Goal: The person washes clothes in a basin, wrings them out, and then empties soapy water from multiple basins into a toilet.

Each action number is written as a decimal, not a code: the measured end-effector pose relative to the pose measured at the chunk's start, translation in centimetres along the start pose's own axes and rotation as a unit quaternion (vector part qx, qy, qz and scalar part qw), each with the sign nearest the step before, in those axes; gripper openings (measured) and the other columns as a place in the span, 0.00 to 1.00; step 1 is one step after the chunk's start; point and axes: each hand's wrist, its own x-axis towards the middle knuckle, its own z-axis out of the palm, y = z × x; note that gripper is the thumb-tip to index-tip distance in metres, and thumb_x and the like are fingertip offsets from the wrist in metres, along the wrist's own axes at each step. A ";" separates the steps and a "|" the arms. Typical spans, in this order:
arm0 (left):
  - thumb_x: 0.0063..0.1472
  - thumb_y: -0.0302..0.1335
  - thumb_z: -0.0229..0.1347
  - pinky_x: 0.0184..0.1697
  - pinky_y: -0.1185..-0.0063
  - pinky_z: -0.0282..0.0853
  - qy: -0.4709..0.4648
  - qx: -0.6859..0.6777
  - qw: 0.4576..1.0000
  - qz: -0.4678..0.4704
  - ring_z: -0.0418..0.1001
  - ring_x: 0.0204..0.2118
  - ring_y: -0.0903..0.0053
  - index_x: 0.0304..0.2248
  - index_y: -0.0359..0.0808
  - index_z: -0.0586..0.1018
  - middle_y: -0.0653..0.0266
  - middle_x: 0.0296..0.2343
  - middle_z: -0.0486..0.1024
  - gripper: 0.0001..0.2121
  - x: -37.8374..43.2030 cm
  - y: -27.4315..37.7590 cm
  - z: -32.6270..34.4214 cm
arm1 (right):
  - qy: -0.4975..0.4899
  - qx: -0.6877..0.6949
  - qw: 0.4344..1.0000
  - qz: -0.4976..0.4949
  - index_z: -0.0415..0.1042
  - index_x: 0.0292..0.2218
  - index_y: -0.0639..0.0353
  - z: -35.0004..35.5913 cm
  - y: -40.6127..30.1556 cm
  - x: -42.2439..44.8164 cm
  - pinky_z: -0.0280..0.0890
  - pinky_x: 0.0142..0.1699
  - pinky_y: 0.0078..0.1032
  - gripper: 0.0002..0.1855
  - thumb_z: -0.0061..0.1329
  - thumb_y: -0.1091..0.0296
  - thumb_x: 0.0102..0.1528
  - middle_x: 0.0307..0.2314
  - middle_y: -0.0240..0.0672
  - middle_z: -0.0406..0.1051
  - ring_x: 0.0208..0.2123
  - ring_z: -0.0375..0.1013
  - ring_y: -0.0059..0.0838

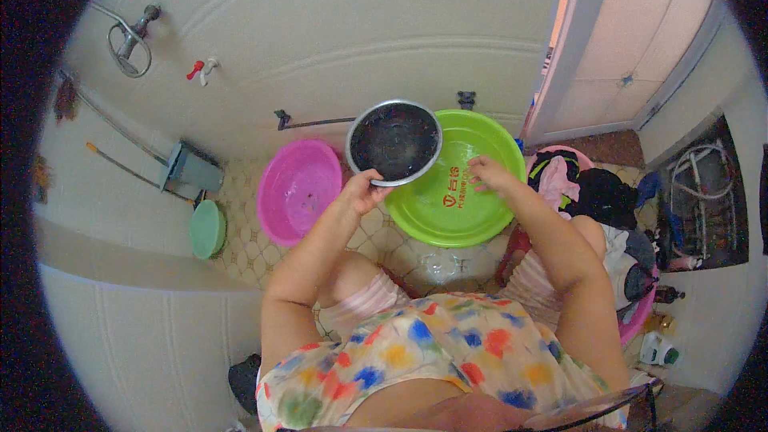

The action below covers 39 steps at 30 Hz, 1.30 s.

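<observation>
My left hand (366, 192) grips the near rim of a round metal basin (394, 182), thumb over the edge. The basin's inside looks dark, and I cannot tell whether that is liquid, cloth or the surface itself. It overlaps the left edge of a large green plastic basin (480, 216) that bears red writing. Above the right half of that green basin is my right hand (489, 174), its fingers apart and nothing seen in them. To the left, a magenta plastic basin (300, 189) stands on the tiled floor.
Clothes (591, 192) fill basins on my right, near bottles (659, 349) by the wall. A pale green basin (207, 229) and a grey dustpan (193, 168) are at left. A red-handled tap (201, 71) and shower valve (132, 42) project from the wall. A door (624, 42) is at upper right.
</observation>
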 end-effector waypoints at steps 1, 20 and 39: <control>0.40 0.18 0.45 0.31 0.74 0.71 0.017 -0.001 1.000 -0.021 0.69 0.26 0.62 0.28 0.23 0.62 0.51 0.25 0.66 0.11 0.7 -0.4 -0.4 | 0.006 0.000 1.000 0.002 0.58 0.39 0.58 0.1 0.1 -0.2 0.63 0.30 0.23 0.17 0.40 0.66 0.46 0.29 0.30 0.61 0.28 0.63 0.22; 0.45 0.18 0.41 0.31 0.77 0.67 0.088 0.380 0.891 0.233 0.66 0.35 0.69 0.44 0.34 0.55 0.58 0.38 0.61 0.23 -1.3 -0.5 6.0 | 0.026 0.005 0.999 -0.025 0.58 0.37 0.57 -0.1 0.7 0.3 0.61 0.27 0.22 0.17 0.42 0.66 0.44 0.26 0.29 0.60 0.26 0.62 0.20; 0.42 0.15 0.44 0.48 0.75 0.52 0.180 0.530 0.573 0.599 0.55 0.47 0.61 0.49 0.37 0.47 0.47 0.45 0.54 0.32 -1.7 6.2 3.6 | 0.020 -0.043 0.999 -0.018 0.57 0.38 0.58 2.3 0.0 1.3 0.60 0.26 0.22 0.17 0.40 0.67 0.44 0.26 0.30 0.60 0.25 0.62 0.21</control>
